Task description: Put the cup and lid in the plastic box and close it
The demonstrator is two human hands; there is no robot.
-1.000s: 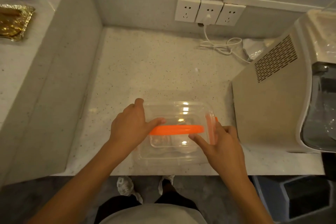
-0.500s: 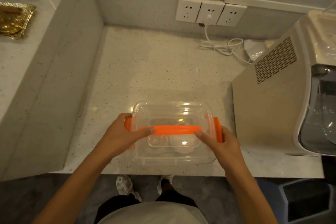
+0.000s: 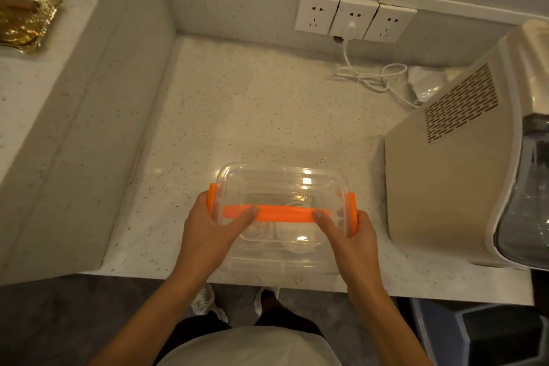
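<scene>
You are holding the clear rectangular plastic box (image 3: 282, 187) with both hands, and it is sitting on the speckled white stone counter (image 3: 252, 104) near its front edge, at 6 o'clock of the view. Your left hand (image 3: 208, 235) is wrapping the orange clip (image 3: 212, 197) at the 9 o'clock end of the box, with the thumb lying on the long orange handle bar (image 3: 282, 213) across the cover. Your right hand (image 3: 353, 241) is gripping the orange clip (image 3: 352, 214) at the 3 o'clock end in the same way. The cover is lying on the box. Inside, through the clear plastic, the transparent cup and lid (image 3: 285, 235) are showing only faintly. At 3 o'clock, the beige machine with a vent grille (image 3: 445, 175) is standing near the box. At 1 o'clock, a white cable (image 3: 371, 76) is hanging from the wall sockets (image 3: 353, 16).
</scene>
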